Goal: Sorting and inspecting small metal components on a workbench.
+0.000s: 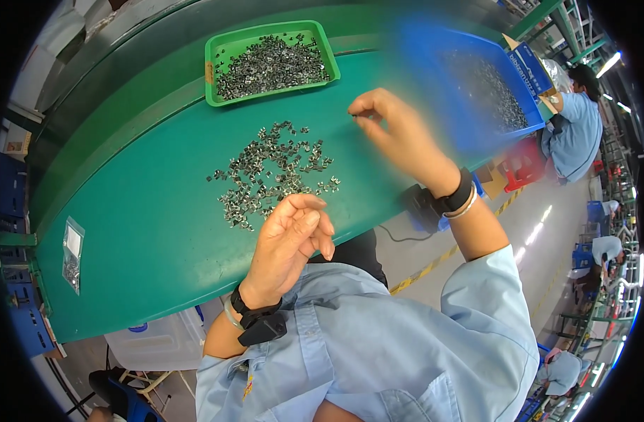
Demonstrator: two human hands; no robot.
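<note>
On the green tabletop (pixel 153 211) lies a loose spread of small black and silver metal pieces (pixel 273 165). My right hand (pixel 399 133) is to the right of this spread, above the table, with thumb and forefinger pinched. A tiny dark piece shows at those fingertips; its exact kind is too small to tell. At the near edge of the spread is my left hand (pixel 283 243), palm turned inward and fingers curled toward the thumb. Whatever lies inside its fingers, if anything, is hidden. Black straps with devices are on both wrists.
A green tray (pixel 209 74) of similar pieces stands at the far side. At the right is a blue bin (pixel 434 91), partly blurred, with small parts inside. A clear bag (pixel 72 246) lies at the left. A person in blue (pixel 575 133) sits beyond the bin.
</note>
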